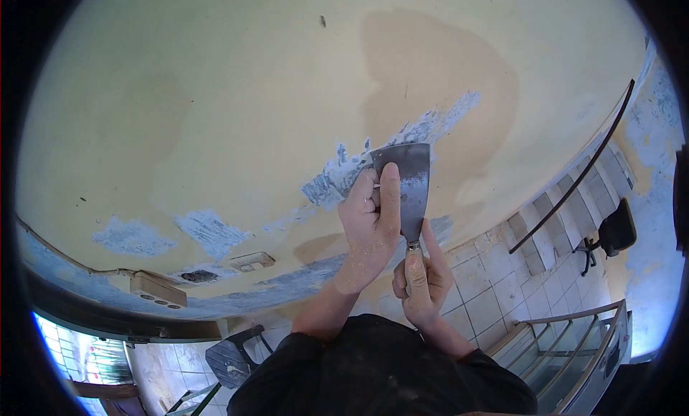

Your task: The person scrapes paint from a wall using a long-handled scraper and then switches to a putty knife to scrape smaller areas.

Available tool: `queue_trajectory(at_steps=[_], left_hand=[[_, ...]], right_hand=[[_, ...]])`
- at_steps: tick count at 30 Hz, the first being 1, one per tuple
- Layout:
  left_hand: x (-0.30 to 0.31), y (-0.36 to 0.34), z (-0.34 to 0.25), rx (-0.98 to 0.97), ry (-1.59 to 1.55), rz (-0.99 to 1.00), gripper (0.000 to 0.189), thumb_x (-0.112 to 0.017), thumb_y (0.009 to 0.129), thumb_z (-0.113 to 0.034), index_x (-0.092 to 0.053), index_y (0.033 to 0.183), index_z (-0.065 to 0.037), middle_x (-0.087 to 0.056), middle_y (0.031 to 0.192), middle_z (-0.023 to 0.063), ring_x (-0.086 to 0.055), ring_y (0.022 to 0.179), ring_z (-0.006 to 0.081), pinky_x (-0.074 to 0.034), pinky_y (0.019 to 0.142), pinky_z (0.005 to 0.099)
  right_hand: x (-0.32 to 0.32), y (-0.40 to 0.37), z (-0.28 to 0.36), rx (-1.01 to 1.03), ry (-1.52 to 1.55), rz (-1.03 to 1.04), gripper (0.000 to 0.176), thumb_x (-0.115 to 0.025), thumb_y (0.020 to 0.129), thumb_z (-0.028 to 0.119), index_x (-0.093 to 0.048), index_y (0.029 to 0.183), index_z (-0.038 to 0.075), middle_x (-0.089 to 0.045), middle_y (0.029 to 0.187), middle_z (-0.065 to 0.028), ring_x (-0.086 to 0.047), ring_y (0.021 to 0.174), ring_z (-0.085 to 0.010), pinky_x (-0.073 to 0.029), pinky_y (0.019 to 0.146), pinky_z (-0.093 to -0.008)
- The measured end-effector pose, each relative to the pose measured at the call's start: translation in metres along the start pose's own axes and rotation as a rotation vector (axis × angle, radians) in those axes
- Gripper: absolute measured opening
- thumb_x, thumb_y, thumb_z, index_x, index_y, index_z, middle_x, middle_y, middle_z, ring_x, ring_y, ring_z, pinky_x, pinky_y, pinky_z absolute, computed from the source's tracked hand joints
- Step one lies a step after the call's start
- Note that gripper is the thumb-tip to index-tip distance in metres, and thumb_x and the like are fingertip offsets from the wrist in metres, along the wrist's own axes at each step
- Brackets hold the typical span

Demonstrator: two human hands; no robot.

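The right hand [423, 279] is closed round the scraper [410, 190] handle, steering it. The left hand [367, 226], curled on the blade, presses it flat against the flaking wall [215, 93]

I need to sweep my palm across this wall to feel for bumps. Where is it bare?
Bare: the wide yellow wall above the blue patches, left of the scraped streak. Crowded: around the putty knife held by left hand and right hand, and low down by the socket box.
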State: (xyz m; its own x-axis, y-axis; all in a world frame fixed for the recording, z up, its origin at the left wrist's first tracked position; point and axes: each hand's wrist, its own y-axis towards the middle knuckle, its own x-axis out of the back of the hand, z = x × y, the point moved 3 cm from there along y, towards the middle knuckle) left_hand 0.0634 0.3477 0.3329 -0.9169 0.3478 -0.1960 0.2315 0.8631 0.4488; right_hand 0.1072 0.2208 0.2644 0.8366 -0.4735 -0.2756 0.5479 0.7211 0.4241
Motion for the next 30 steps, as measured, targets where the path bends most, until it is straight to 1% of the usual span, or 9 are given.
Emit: queue_trajectory(at_steps=[3,7,10,14,16,19,23,28,30], left_hand=[[0.001,0.002,0.002,-0.083,0.014,-0.005,0.035,-0.061,0.105,-0.018,-0.049,0.075,-0.006,-0.039,0.052,-0.0069,-0.031,0.054,-0.0018,-0.022,0.046,0.0227],[0.003,0.002,0.006,-0.081,0.054,-0.012,0.035,-0.061,0.105,-0.019,-0.050,0.075,-0.006,-0.039,0.053,-0.0075,-0.029,0.055,-0.0014,-0.020,0.047,0.0228],[0.004,0.003,0.003,-0.130,0.087,-0.025,0.036,-0.061,0.106,-0.019,-0.050,0.074,-0.006,-0.039,0.053,-0.0075,-0.029,0.055,-0.0011,-0.021,0.047,0.0231],[0.001,0.002,-0.010,-0.102,0.068,-0.027,0.037,-0.060,0.106,-0.018,-0.049,0.072,-0.006,-0.039,0.055,-0.0084,-0.030,0.056,-0.0010,-0.020,0.048,0.0226],[0.002,0.002,-0.009,-0.083,0.059,-0.025,0.038,-0.060,0.106,-0.017,-0.048,0.072,-0.006,-0.039,0.056,-0.0086,-0.030,0.056,-0.0010,-0.020,0.048,0.0225],[0.004,0.004,-0.006,-0.112,0.043,0.010,0.037,-0.060,0.106,-0.016,-0.048,0.072,-0.005,-0.038,0.057,-0.0090,-0.029,0.057,-0.0013,-0.020,0.048,0.0224],[0.003,0.006,-0.009,-0.068,0.053,0.011,0.036,-0.059,0.106,-0.015,-0.048,0.073,-0.005,-0.038,0.057,-0.0087,-0.029,0.057,-0.0015,-0.020,0.048,0.0225],[0.001,0.009,-0.016,-0.048,0.071,0.019,0.034,-0.059,0.106,-0.014,-0.050,0.075,-0.004,-0.039,0.057,-0.0084,-0.029,0.057,-0.0015,-0.020,0.048,0.0220],[-0.001,0.011,-0.021,-0.037,0.074,0.015,0.032,-0.059,0.106,-0.014,-0.052,0.077,-0.003,-0.040,0.057,-0.0084,-0.030,0.056,-0.0013,-0.021,0.047,0.0219]], right_hand=[[-0.004,-0.003,-0.005,-0.013,0.047,-0.021,0.054,-0.044,0.109,0.009,-0.027,0.158,-0.006,-0.049,0.075,0.0002,-0.043,0.055,-0.0040,-0.034,0.048,-0.0215],[-0.008,-0.004,-0.010,0.004,0.008,-0.013,0.060,-0.046,0.110,0.019,-0.021,0.162,0.001,-0.048,0.068,0.0004,-0.040,0.053,-0.0038,-0.031,0.046,-0.0213],[-0.010,-0.005,-0.003,-0.020,0.040,-0.032,0.052,-0.043,0.109,0.009,-0.029,0.158,-0.005,-0.049,0.073,0.0005,-0.043,0.056,-0.0040,-0.034,0.049,-0.0215],[-0.010,-0.007,0.011,-0.065,0.071,-0.029,0.052,-0.043,0.109,0.008,-0.029,0.158,-0.005,-0.049,0.070,0.0007,-0.043,0.056,-0.0041,-0.034,0.049,-0.0214],[-0.011,-0.008,0.012,-0.104,-0.007,0.009,0.058,-0.043,0.111,0.018,-0.021,0.161,0.001,-0.047,0.069,-0.0009,-0.038,0.053,-0.0049,-0.032,0.046,-0.0217],[-0.015,-0.008,0.011,-0.106,0.064,-0.054,0.052,-0.043,0.109,0.009,-0.029,0.158,-0.005,-0.050,0.066,0.0001,-0.043,0.054,-0.0047,-0.035,0.049,-0.0225],[-0.013,-0.009,0.005,-0.069,0.045,-0.063,0.052,-0.043,0.109,0.009,-0.029,0.157,-0.005,-0.052,0.065,-0.0004,-0.043,0.053,-0.0049,-0.035,0.049,-0.0231],[-0.014,-0.008,-0.001,-0.051,0.022,-0.036,0.059,-0.047,0.109,0.016,-0.022,0.162,0.003,-0.047,0.067,-0.0004,-0.038,0.051,-0.0064,-0.032,0.044,-0.0240],[-0.015,-0.009,-0.002,-0.026,0.024,-0.061,0.056,-0.046,0.109,0.012,-0.026,0.159,-0.002,-0.050,0.066,-0.0008,-0.042,0.051,-0.0058,-0.034,0.046,-0.0236]])
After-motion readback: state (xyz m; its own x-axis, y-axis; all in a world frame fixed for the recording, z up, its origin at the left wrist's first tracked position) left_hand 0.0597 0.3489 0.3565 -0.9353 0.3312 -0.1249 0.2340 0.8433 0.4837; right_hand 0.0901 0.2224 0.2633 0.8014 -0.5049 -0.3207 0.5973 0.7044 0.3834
